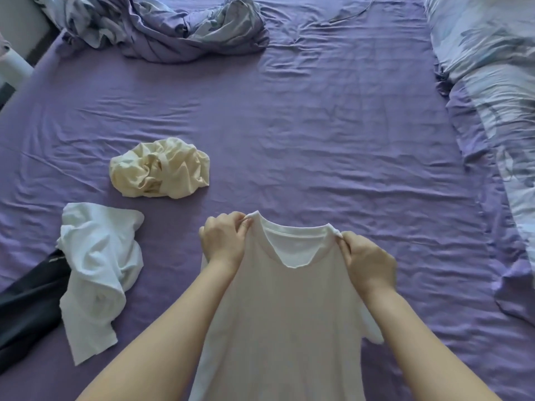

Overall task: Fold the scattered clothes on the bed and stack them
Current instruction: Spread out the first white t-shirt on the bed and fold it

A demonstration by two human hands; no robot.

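Observation:
I hold a pale pink-white T-shirt [286,319] up by its shoulders over the near edge of the purple bed [318,140]. My left hand [224,241] pinches the left shoulder beside the neckline. My right hand [367,261] pinches the right shoulder. The shirt hangs down between my forearms, neck opening toward the far side. A crumpled cream garment [160,169] lies on the sheet beyond my left hand. A crumpled white T-shirt [97,273] lies at the left. Partly under it sits a dark garment [26,311] at the bed's left edge.
A bunched purple and floral duvet [173,27] lies at the far left of the bed. A floral pillow or quilt [498,82] runs along the right side. Wrinkled bare sheet spans the middle.

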